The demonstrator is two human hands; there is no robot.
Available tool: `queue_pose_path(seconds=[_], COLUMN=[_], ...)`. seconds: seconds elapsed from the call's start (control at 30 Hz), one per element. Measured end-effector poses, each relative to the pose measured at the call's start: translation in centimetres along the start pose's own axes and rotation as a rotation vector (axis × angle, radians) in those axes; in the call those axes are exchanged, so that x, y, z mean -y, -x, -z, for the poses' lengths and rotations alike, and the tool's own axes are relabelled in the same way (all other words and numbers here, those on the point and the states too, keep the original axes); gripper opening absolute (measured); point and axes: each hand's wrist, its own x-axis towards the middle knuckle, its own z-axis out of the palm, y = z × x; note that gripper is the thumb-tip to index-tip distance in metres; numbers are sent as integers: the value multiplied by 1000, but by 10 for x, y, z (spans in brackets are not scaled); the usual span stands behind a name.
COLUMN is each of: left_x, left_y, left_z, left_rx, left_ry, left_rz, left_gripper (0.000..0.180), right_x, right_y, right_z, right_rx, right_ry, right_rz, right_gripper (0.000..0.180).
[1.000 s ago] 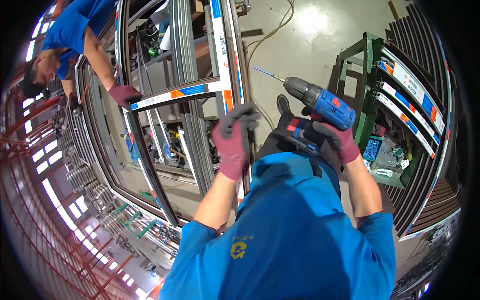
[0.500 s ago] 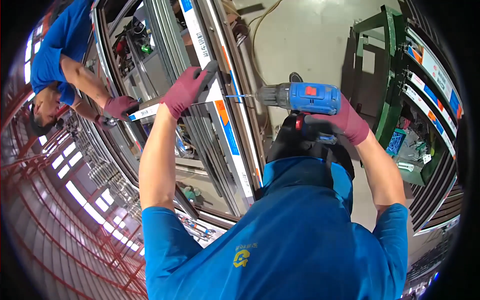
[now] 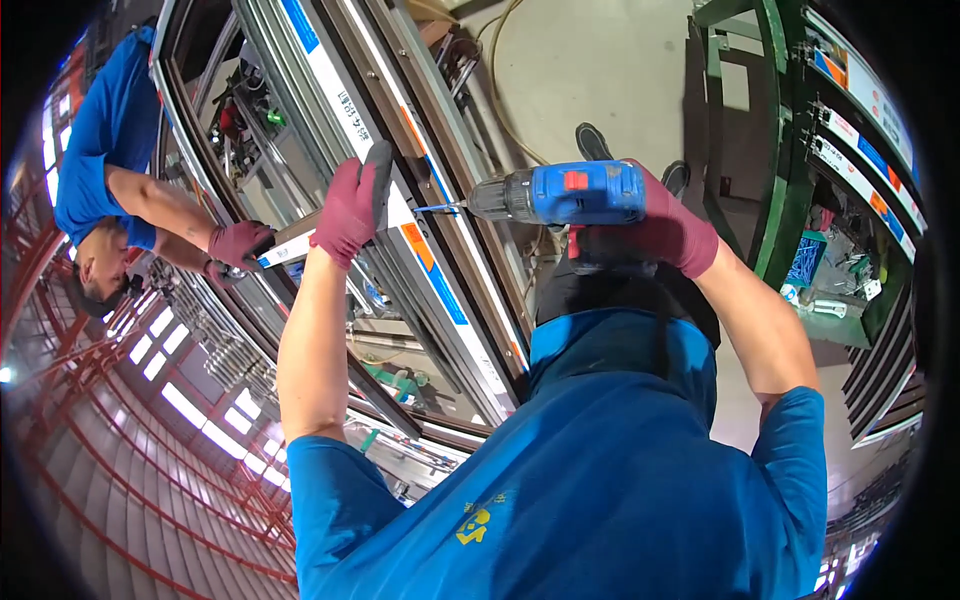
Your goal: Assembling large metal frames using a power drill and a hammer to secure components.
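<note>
My right hand (image 3: 678, 228), in a maroon glove, grips a blue cordless drill (image 3: 588, 192) held level, its chuck pointing left. A thin blue-looking drill bit (image 3: 438, 208) reaches the side of a long metal frame profile (image 3: 432, 262) with white, orange and blue film; I cannot tell how deep it sits. My left hand (image 3: 352, 208), gloved in maroon with dark fingertips, is closed over that profile near the joint with a short crossbar (image 3: 290, 247). Across the frame, a co-worker's gloved hand (image 3: 242, 243) is at the crossbar's other end.
A co-worker in blue (image 3: 105, 170) leans in at the left. On the right stands a green metal rack (image 3: 775, 215) with filmed profiles and a blue basket (image 3: 806, 258) of small parts. A hose (image 3: 495, 85) runs over the floor (image 3: 590, 60).
The view has shifted, so the frame, my left hand and the drill sit further left in the picture. The bit still meets the profile, and both hands keep their hold.
</note>
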Motion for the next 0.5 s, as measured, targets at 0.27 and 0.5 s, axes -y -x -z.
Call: queue_pose_path(seconds=[0.27, 0.5], left_x=[5, -4], left_y=[2, -1], left_z=[-4, -3], left_rx=[-109, -43], left_ry=[-188, -31], left_rz=[-223, 90], left_gripper=[45, 28], right_x=[-1, 10], right_y=[-7, -19], right_z=[0, -6], right_rx=[8, 31], right_ry=[9, 57], right_rz=[-65, -49], right_gripper=[31, 35])
